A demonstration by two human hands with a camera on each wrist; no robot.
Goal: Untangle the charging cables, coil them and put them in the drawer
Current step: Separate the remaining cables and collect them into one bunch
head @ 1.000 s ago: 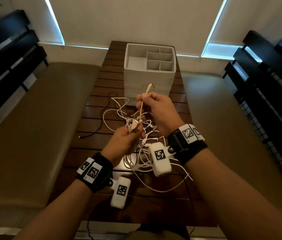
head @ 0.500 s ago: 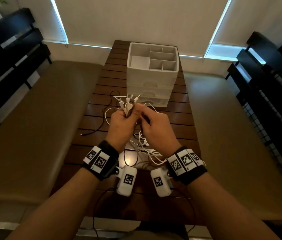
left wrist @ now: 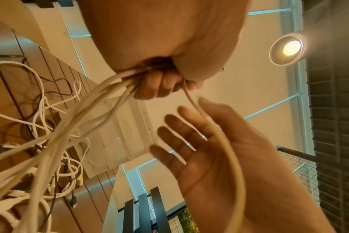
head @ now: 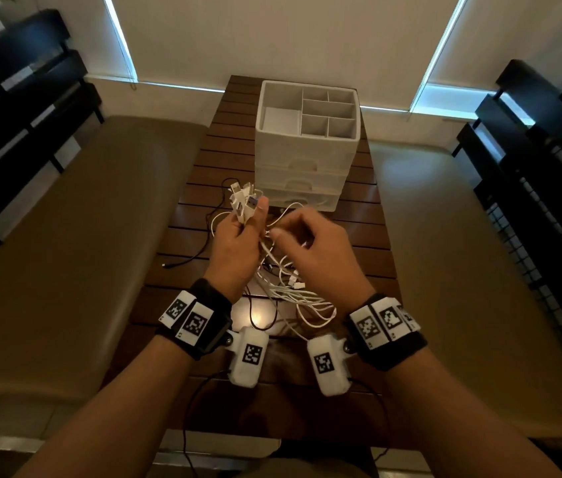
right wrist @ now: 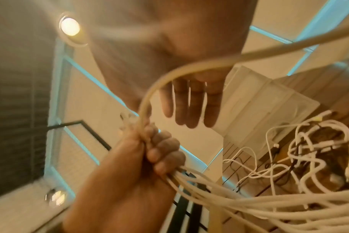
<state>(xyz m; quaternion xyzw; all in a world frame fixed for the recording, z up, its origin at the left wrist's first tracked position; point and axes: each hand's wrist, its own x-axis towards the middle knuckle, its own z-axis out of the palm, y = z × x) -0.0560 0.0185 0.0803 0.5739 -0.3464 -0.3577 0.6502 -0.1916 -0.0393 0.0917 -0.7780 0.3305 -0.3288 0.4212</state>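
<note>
Several white charging cables (head: 293, 288) lie tangled on the wooden table (head: 359, 243). My left hand (head: 248, 215) grips a bunch of them in its fist, with the plug ends (head: 241, 198) sticking up above the knuckles. In the left wrist view the cords (left wrist: 50, 141) trail from that fist (left wrist: 159, 85) to the table. My right hand (head: 293, 225) hovers just to the right, fingers straight (left wrist: 181, 134), holding nothing. One cream cable (left wrist: 229, 149) arcs from the left fist across its palm. The white drawer unit (head: 307, 160) stands behind, drawers closed.
A thin black cable (head: 196, 253) lies on the table to the left of the tangle. Padded benches (head: 65, 253) flank the narrow table on both sides. Dark slatted furniture (head: 548, 201) stands at the outer edges. The unit's top tray has open compartments (head: 328, 108).
The right hand brought its single cable end to the bunch in the left fist, then drew away to the right and opened. The left hand keeps the bunch and has risen slightly.
</note>
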